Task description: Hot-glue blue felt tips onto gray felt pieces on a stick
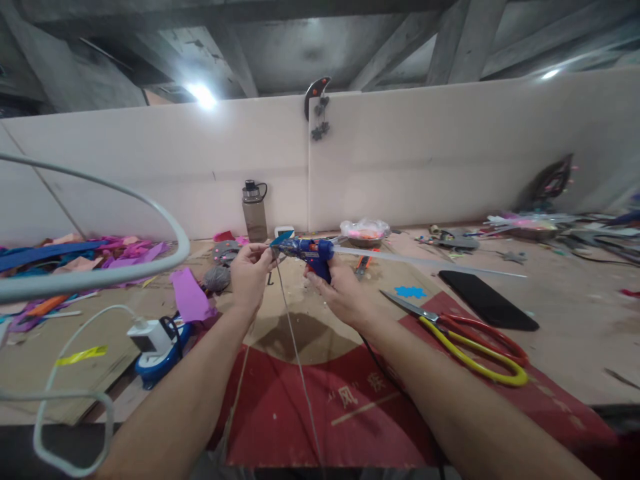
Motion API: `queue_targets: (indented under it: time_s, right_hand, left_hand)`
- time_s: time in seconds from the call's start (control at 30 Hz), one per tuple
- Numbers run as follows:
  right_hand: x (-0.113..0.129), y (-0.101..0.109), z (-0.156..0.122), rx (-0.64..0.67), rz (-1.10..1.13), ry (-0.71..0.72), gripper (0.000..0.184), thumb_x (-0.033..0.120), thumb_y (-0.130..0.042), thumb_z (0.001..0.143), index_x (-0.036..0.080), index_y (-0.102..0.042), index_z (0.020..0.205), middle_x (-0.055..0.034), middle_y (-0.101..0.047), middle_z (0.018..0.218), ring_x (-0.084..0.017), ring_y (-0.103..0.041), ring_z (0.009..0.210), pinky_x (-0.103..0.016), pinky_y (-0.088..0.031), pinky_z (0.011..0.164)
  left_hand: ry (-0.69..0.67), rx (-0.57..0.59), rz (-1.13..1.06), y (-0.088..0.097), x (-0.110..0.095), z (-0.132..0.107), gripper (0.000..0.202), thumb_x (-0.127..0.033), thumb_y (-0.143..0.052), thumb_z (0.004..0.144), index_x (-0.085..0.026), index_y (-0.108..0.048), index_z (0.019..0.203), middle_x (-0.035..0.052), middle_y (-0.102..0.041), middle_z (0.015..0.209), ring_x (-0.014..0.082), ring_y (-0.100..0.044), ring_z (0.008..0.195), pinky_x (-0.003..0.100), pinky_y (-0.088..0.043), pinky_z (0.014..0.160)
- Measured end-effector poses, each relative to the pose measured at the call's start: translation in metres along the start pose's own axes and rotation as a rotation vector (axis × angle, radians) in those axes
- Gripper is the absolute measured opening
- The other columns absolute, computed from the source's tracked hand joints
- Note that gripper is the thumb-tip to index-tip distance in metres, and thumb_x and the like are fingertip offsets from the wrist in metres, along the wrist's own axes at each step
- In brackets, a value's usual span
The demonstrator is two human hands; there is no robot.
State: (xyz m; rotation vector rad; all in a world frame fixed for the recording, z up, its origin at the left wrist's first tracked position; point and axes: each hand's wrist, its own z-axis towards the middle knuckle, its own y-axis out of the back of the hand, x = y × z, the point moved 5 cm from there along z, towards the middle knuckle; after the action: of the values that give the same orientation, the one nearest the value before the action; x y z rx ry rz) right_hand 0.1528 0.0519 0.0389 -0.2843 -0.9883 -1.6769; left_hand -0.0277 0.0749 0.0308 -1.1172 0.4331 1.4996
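1. Left hand (250, 270): thumb and fingers pinched narrow on one teal felt piece (283, 237); one thin cord (291, 327) runs from there toward 6 o'clock.
2. Right hand (343, 287): wrapped round the handle of one blue hot-glue gun (319, 251), its nozzle at 9 o'clock near the pinch, one clear glue stick (380, 253) out at 3.
3. From the gun: one purple felt piece (191, 297) at 8 o'clock, one bottle (256, 217) at 10.
4. One blue snowflake (410, 292) and one pair of scissors (431, 316) at 4; one smartphone (487, 300) past 3.

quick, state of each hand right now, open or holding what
Left hand: closed, pinching a teal piece.
Right hand: closed, holding the glue gun by its handle.
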Motion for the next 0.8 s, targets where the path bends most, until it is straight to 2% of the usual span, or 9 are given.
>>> queue_targets:
  time_s: [0.33, 0.63, 0.8]
  right_hand:
    - [0.0019, -0.0008, -0.0027, 0.01, -0.051, 0.022, 0.033, 0.027, -0.043, 0.084, 0.016, -0.046, 0.116, -0.0114, -0.059, 0.102, -0.023, -0.054, 0.094, -0.038, -0.042, 0.082]
    - [0.0004, 0.0016, -0.0018, -0.009, -0.049, -0.02, 0.032, 0.029, -0.044, 0.084, 0.017, -0.049, 0.113, -0.011, -0.06, 0.101, -0.023, -0.055, 0.093, -0.038, -0.042, 0.083]
    - [-0.0008, 0.0023, -0.0016, -0.013, -0.06, -0.039, 0.031, 0.029, -0.044, 0.084, 0.016, -0.05, 0.111, -0.0107, -0.06, 0.099, -0.022, -0.055, 0.09, -0.037, -0.042, 0.082]
  left_hand:
    - [-0.04, -0.027, 0.068, 0.0026, 0.001, 0.0013, 0.018, -0.029, -0.067, 0.064, -0.016, -0.058, 0.073, 0.0006, -0.061, 0.066, 0.0128, -0.061, 0.061, 0.025, -0.05, 0.057]
    - [-0.013, -0.048, 0.009, 0.0009, -0.0022, -0.0004, 0.02, -0.029, -0.069, 0.062, -0.016, -0.057, 0.071, -0.0006, -0.06, 0.064, 0.0121, -0.06, 0.059, 0.026, -0.051, 0.057]
    - [0.003, -0.053, -0.003, 0.0018, -0.0022, -0.0002, 0.022, -0.03, -0.07, 0.061, -0.016, -0.057, 0.072, 0.0002, -0.061, 0.067, 0.013, -0.061, 0.062, 0.029, -0.053, 0.062]
